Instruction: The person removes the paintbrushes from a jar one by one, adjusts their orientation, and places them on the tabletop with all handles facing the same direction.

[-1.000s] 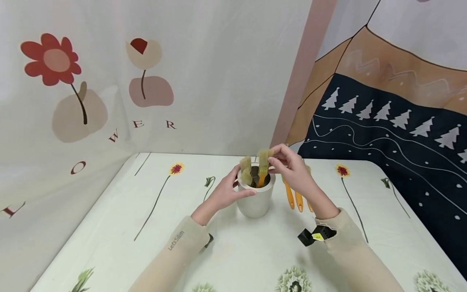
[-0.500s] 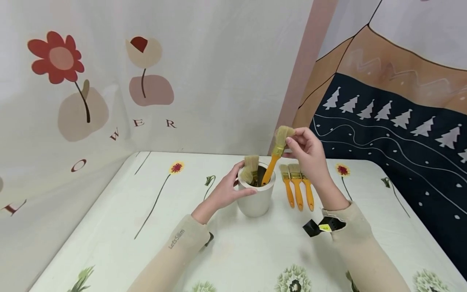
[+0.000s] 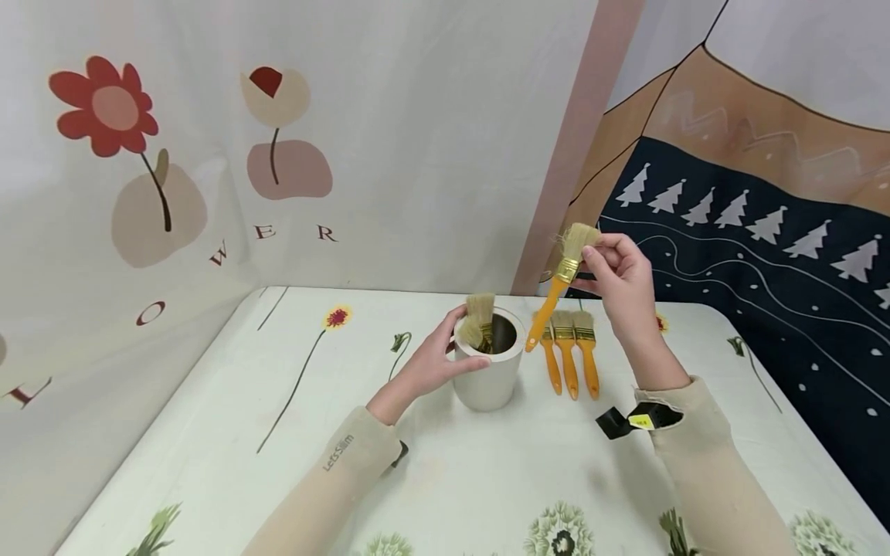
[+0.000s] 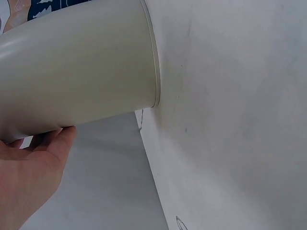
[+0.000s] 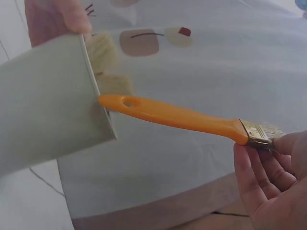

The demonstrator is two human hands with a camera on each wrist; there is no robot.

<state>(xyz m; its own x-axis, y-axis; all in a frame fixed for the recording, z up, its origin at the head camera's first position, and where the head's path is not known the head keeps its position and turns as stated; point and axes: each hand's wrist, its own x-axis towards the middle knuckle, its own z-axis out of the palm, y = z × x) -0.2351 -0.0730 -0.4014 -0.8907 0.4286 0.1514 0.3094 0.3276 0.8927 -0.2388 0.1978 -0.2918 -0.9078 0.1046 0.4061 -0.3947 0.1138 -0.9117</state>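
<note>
A white cylindrical pot [image 3: 487,390] stands on the table; my left hand [image 3: 433,361] grips its upper side, thumb near the front rim. The left wrist view has the pot's smooth wall [image 4: 86,67] with the hand [image 4: 36,179] at it. Bristle-up paintbrushes [image 3: 480,315] lean inside against the left of the rim; two bristle heads [image 5: 103,52] show in the right wrist view. To the pot's right, my right hand [image 3: 621,282] pinches another paintbrush [image 3: 548,310] by its bristles, above the table. Its orange handle [image 5: 177,117] slants down toward the pot.
Three paintbrushes [image 3: 567,360] with orange handles lie side by side on the table, right of the pot, bristles pointing away. A flower-printed cloth [image 3: 334,432] covers the table. Printed curtains [image 3: 417,154] hang right behind its far edge.
My right hand has drawn a paintbrush up out of the pot and moved it right, over the brushes on the table. The left hand has stayed on the pot.
</note>
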